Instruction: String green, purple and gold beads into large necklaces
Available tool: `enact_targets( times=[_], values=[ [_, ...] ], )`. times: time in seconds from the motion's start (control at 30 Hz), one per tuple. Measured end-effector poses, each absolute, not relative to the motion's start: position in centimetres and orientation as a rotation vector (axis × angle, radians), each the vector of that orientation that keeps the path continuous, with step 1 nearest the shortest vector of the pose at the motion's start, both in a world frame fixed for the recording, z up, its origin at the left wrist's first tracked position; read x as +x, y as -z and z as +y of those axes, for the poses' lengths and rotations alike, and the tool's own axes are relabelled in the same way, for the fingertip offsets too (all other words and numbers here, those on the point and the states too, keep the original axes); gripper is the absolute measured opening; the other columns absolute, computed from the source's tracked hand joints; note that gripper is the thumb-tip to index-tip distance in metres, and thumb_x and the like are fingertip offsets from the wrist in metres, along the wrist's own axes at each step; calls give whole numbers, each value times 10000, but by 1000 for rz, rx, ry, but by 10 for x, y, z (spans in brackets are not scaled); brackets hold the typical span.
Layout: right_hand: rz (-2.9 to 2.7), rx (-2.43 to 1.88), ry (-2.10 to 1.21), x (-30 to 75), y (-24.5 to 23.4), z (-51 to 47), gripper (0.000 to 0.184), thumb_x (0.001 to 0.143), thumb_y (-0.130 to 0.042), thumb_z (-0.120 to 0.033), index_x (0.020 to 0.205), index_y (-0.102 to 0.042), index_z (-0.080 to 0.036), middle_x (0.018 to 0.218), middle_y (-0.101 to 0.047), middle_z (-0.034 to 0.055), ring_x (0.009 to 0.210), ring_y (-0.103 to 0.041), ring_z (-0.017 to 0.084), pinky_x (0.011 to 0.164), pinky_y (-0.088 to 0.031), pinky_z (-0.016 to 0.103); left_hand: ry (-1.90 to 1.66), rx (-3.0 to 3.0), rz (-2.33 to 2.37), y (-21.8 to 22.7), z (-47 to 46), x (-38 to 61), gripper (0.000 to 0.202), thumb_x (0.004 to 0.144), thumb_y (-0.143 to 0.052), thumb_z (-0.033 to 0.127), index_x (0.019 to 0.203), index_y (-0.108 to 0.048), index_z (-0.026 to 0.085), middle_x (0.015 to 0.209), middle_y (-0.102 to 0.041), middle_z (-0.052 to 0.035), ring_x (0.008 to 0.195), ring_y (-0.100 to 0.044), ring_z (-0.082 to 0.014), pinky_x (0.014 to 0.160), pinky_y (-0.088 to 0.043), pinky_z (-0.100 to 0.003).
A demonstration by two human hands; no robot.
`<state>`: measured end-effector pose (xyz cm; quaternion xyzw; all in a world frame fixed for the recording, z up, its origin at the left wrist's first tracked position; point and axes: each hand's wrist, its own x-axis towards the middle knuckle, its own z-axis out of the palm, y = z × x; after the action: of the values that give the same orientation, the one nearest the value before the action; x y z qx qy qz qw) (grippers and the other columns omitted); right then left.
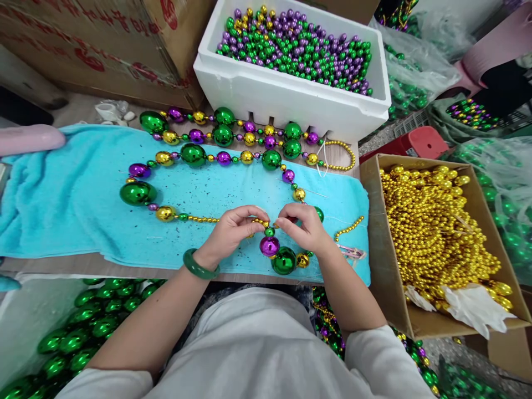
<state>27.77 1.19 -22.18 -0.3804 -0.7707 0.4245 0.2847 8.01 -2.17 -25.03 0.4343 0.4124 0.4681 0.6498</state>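
Brt lt w/ specular glare on beads [285,260], edges distorted.

Green, purple, gold bead strand [271,160], looped

The left hand [235,230] pinches small gold beads on a looped bead necklace [269,245] over a blue towel [224,185]; the right hand [305,224] works just beside, its grip unclear. Beyond stands a white foam box [241,86] of beads; gold strands [436,233] fill a cardboard box [388,260].

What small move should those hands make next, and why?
Perhaps ease the right hand slightly toward the left hand: the left pinches small gold beads, while the right is pinched beside a small green bead, with a narrow gap between the hands.
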Motion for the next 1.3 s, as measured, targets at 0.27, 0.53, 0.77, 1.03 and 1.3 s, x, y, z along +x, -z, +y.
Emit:
enact_targets(
  times=[0.27, 0.53, 0.77, 1.03, 1.3],
  values=[
    [-2181, -1048, -835, 282, 216, 12, 292, 889, -529, -378, 666, -580, -196, 628, -609, 31, 604, -521, 152, 618, -382, 300, -1030, 1033, 1071, 243, -23, 81, 187, 707, -764, 309, 830, -719, 175, 807, -682, -34, 725, -597, -138, 666, -500, -254],
    [-2221, -1011, -780, 285, 218, 14, 272, 877, -538, -391, 680, -578, -207, 631, -611, 34, 619, -536, 169, 650, -399, 320, -1025, 1023, 1051, 245, -25, 81, 182, 701, -769, 305, 822, -722, 177, 806, -687, -33, 740, -614, -146, 682, -513, -260],
    [-2210, -1054, -763, 284, 222, 16, 302, 889, -535, -405, 672, -572, -198, 642, -603, 35, 624, -527, 163, 639, -385, 309, -1075, 1020, 939, 246, -25, 80, 111, 709, -779, 242, 800, -734, 195, 845, -687, -38, 819, -624, -152, 745, -524, -264],
    [-1974, -1597, -551, 317, 238, 28, 366, 874, -552, -521, 746, -611, -183, 693, -596, 43, 667, -514, 176, 629, -352, 296, -1112, 1014, 725, 251, -26, 74, 64, 727, -783, 223, 772, -741, 207, 792, -685, -51, 806, -648, -180, 801, -525, -347],
    [-1880, -1442, -1000, 317, 230, 7, 474, 894, -462, -588, 768, -650, -172, 643, -583, 11, 606, -515, 146, 585, -375, 265, -1107, 1018, 836, 248, -26, 80, 109, 705, -786, 255, 752, -714, 187, 785, -675, -38, 777, -642, -169, 712, -526, -297]
  ],
)
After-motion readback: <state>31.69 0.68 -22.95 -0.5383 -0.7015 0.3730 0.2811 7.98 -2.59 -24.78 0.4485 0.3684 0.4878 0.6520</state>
